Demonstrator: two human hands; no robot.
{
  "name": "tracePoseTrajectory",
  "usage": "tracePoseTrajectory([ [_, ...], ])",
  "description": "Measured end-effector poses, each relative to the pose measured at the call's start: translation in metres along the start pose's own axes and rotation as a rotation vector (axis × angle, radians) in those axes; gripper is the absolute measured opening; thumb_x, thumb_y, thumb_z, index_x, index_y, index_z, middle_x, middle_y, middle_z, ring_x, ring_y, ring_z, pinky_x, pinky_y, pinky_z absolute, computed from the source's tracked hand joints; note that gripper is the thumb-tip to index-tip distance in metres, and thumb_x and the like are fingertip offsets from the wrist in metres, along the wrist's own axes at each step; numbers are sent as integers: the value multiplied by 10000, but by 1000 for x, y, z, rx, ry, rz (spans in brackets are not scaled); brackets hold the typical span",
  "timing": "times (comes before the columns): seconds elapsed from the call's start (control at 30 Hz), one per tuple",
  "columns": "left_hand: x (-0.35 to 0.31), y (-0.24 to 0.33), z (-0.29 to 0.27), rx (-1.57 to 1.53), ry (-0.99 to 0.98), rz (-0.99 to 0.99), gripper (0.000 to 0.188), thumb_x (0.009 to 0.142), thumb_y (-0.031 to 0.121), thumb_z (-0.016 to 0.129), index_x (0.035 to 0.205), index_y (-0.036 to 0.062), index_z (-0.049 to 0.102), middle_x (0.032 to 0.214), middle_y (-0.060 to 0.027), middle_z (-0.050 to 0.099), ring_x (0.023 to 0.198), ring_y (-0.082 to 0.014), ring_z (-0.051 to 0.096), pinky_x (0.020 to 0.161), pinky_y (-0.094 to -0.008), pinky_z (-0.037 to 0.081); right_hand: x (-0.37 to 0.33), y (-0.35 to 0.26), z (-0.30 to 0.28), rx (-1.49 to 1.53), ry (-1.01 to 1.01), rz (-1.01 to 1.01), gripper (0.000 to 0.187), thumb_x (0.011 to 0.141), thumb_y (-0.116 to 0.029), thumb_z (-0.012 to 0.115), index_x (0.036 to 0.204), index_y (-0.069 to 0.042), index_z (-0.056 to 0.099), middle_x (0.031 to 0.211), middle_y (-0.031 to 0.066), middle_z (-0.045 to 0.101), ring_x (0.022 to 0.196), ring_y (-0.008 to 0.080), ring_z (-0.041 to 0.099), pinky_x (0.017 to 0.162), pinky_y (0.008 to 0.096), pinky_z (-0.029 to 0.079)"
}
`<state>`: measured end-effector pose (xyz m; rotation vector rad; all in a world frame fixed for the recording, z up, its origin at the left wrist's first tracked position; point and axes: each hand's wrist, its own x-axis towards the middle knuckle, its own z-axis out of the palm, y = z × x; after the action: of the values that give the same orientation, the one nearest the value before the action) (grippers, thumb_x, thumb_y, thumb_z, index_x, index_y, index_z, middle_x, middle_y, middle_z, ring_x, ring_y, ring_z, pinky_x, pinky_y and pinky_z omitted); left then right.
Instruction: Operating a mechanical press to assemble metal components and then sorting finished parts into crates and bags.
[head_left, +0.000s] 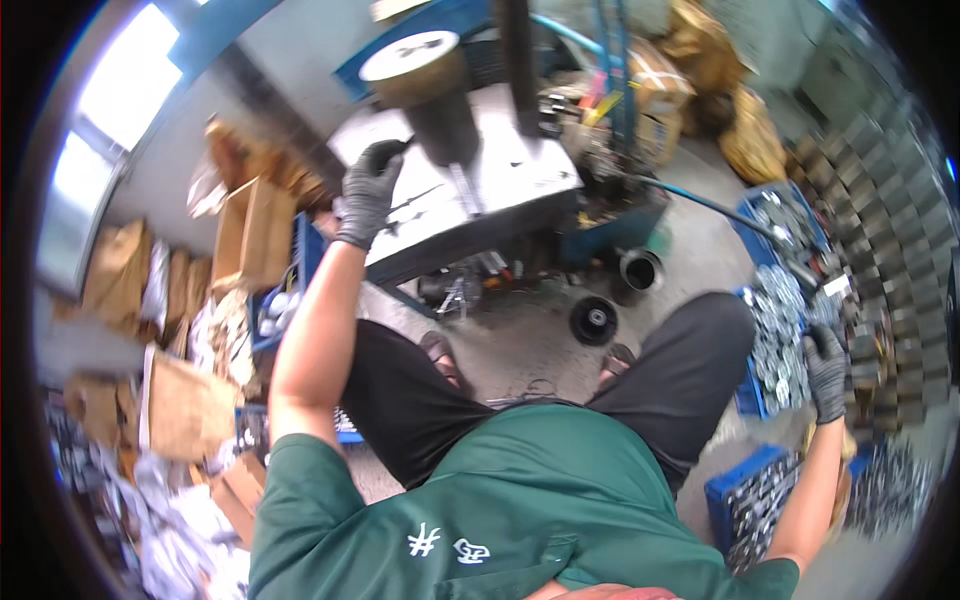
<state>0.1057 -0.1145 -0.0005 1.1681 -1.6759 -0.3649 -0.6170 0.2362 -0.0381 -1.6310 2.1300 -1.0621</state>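
My left hand [369, 193], in a dark grey glove, is raised at the left edge of a white-topped metal work table [530, 165]. Its fingers curl together beside a thick dark cylinder [445, 125] of the machine; a small dark tip shows at them, too small to name. A slim metal rod [465, 190] lies below the cylinder. Far to the right, my right hand [826, 375], gloved alike, reaches along the side of a blue crate heaped with round shiny metal pieces [780, 335]. Its thumb and fingers look apart, with nothing plainly between them.
A second blue crate [722, 500] of metal parts stands at lower right. On the floor between my feet and the machine are a black round part [594, 321] and a metal cup [640, 270]. Stacked metal blocks [880, 240] line the right; cardboard boxes [250, 235] crowd the left.
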Motion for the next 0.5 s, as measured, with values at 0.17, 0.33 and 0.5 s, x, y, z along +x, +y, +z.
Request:
tracePoseTrajectory([
  [0.17, -24, -46, -43, 47, -14, -314, 328, 898, 199, 698, 1155, -5, 701, 1015, -160, 742, 908, -254, 718, 871, -359, 555, 58, -211, 125, -278, -347, -620, 338, 735, 24, 681, 1066, -46, 685, 962, 130, 656, 802, 314, 643, 765, 378, 525],
  [0.33, -35, -49, -59, 503, -300, -275, 515, 832, 357, 740, 1188, -13, 700, 1153, -252, 677, 1121, -369, 634, 1011, -419, 490, 107, -270, 239, -265, -542, -1062, 359, 663, -33, 678, 1019, -72, 700, 1029, 115, 681, 997, 338, 632, 897, 453, 493],
  [0.5, -34, -38, -44, 603, -358, -243, 460, 800, 326, 766, 1157, 41, 711, 1167, -207, 648, 1137, -334, 621, 994, -422, 490, 132, -263, 323, -227, -548, -874, 393, 652, -10, 657, 1036, -78, 702, 1091, 133, 676, 1082, 358, 610, 981, 443, 485],
])
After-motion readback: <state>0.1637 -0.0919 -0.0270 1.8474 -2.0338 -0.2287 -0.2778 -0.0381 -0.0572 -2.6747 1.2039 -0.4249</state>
